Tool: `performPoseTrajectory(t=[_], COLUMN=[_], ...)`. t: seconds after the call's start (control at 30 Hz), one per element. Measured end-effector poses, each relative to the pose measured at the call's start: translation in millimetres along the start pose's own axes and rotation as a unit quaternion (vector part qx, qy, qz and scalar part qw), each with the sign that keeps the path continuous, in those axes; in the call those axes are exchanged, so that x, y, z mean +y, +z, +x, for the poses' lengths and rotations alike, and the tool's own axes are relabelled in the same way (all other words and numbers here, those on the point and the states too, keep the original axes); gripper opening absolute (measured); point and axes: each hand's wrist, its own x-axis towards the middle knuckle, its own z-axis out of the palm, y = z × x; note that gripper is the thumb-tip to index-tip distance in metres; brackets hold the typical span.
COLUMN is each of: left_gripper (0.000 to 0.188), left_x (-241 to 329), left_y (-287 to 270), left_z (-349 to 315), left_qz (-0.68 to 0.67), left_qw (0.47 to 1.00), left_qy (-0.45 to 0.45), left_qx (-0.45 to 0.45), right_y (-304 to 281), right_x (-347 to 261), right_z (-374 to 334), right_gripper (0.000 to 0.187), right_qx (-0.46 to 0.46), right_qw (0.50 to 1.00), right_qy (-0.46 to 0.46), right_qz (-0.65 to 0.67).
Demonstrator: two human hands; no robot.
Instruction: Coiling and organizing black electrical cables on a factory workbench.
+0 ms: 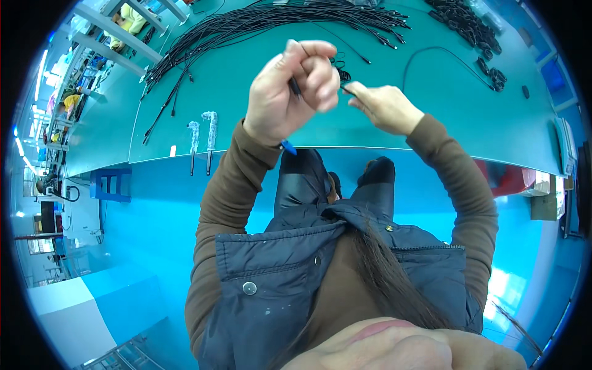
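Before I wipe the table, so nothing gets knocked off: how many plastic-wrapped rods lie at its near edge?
2: a shorter rod and, just right of it, a longer rod, both overhanging the table, left of the left hand.

Left hand (288,89), right hand (388,108) holding black cable (295,87).

Blue floor (163,237), green worktable (228,120)

The glossy floor spread beneath the table, throwing back white glare (507,283) on the right. Pale grey bars (120,38) crossed the worktable's far left part, and a blue stool (113,174) stood near its front edge. On the left I saw strip lights (42,71) glowing and a boxy white-and-blue surface (117,296).
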Motion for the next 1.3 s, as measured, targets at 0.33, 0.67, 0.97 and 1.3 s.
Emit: performPoseTrajectory(t=[0.33,0.67,0.97,1.3], left_gripper=[0.039,0.047,0.050,0.054], left_x=[-19,-12,5,-15], left_y=[-26,2,-6,9], left_z=[-8,-18,-6,-29], left_qz=[0.413,0.073,0.226,0.213], left_qw=[0.910,0.976,0.965,0.953], left_qy=[-0.011,-0.161,0.115,-0.201], left_qx=[0.021,-0.129,0.061,-0.082], right_y=[-60,-50,-57,-88], right_x=[-29,-8,-53,-24], right_z=[-1,8,-29,25], right_gripper=[0.012,0.007,0.010,0.011], right_qx=[-0.026,0.072,-0.013,0.023], right_qw=[0.997,0.979,0.999,0.977], right_qy=[-0.073,-0.064,-0.029,-0.097], right_qz=[0.016,0.177,0.034,0.188])
